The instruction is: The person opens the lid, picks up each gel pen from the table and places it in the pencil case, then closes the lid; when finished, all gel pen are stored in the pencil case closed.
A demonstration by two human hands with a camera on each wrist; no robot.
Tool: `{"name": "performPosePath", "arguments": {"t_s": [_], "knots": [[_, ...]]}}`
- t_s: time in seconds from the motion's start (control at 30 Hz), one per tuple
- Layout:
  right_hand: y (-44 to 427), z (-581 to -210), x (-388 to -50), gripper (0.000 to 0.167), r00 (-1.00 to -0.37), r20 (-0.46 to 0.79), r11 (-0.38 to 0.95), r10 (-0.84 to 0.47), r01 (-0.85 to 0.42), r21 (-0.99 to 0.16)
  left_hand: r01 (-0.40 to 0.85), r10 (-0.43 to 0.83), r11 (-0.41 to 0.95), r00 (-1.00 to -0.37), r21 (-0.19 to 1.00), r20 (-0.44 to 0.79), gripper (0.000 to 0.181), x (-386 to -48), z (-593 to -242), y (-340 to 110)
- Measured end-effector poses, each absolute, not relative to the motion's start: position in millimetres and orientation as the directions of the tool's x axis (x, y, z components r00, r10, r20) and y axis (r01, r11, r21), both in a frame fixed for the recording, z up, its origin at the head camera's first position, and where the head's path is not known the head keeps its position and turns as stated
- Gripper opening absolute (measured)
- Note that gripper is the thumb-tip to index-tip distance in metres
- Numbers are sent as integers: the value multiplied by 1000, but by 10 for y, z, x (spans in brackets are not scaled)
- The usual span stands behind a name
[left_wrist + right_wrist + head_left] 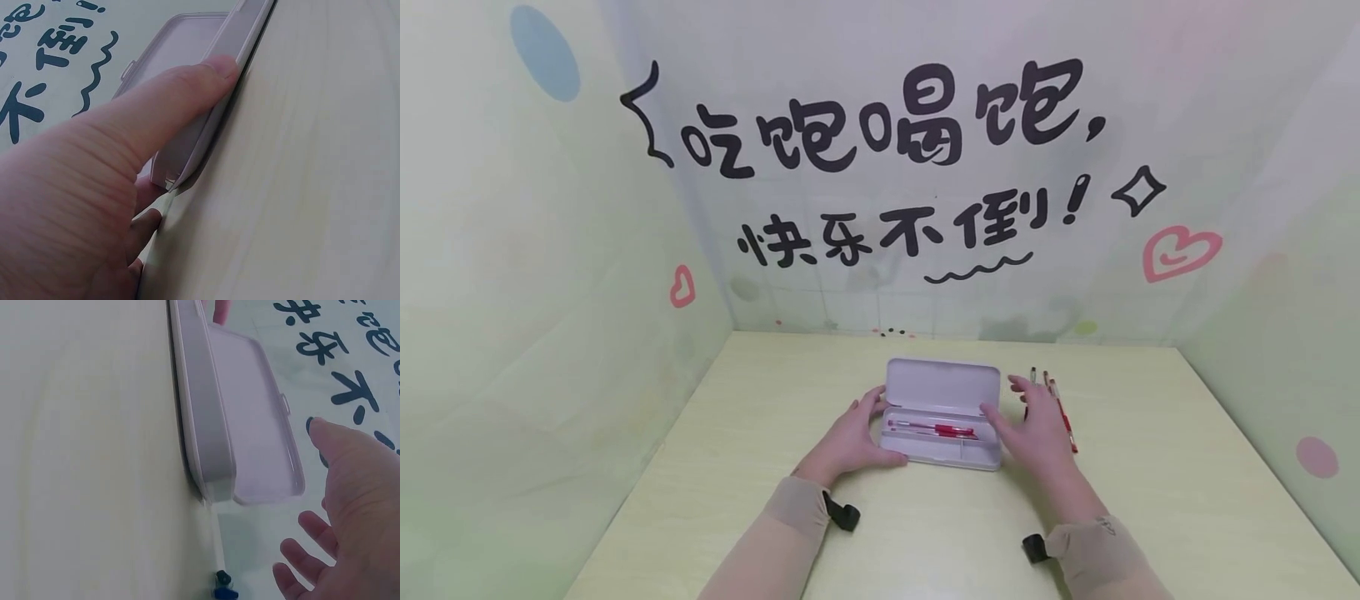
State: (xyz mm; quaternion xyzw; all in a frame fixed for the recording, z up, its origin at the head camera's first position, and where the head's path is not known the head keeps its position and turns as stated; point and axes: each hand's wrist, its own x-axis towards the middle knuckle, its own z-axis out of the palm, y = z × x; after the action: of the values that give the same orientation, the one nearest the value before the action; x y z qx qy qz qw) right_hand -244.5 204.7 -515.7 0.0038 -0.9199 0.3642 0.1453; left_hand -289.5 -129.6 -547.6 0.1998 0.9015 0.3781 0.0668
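Note:
A pale lilac pencil case (981,455) lies on the table with its lid (942,383) raised at the back. Pens with red grips (951,431) lie in its rear compartment. My left hand (850,442) grips the case's left end; in the left wrist view the thumb (219,65) presses its front wall and the other fingers reach behind. By the right end is my right hand (1037,429), thumb and fingers spread, holding nothing; the right wrist view shows it apart from the case. Loose pens (1063,408) lie just beyond it, partly hidden by the hand.
The light wooden table (760,400) is enclosed by pale fabric walls (550,250), with large black lettering on the back one. In the right wrist view, dark and blue pen ends (224,586) show beyond the case. Each wrist wears a black camera strap (844,512).

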Motion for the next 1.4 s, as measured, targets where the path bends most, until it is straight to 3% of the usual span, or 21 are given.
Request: {"name": "performPosePath", "arguments": {"t_s": [0.2, 0.83, 1.07, 1.4], "knots": [[2332, -5175, -2395, 87, -943, 269, 741, 197, -36, -671, 315, 414, 631, -909, 709, 35, 138, -2900, -5497, -1300], [2803, -5274, -2374, 105, -928, 55, 681, 368, 229, -696, 301, 402, 633, -915, 713, 29, 138, -2911, -5426, -1327], [2825, -5309, -2359, 96, -930, 26, 719, 368, 267, -642, 292, 397, 633, -917, 717, 23, 138, -2901, -5463, -1327], [2882, -5334, -2330, 65, -948, 33, 828, 316, 259, -498, 306, 412, 620, -911, 723, 32, 138, -2901, -5468, -1307]]}}
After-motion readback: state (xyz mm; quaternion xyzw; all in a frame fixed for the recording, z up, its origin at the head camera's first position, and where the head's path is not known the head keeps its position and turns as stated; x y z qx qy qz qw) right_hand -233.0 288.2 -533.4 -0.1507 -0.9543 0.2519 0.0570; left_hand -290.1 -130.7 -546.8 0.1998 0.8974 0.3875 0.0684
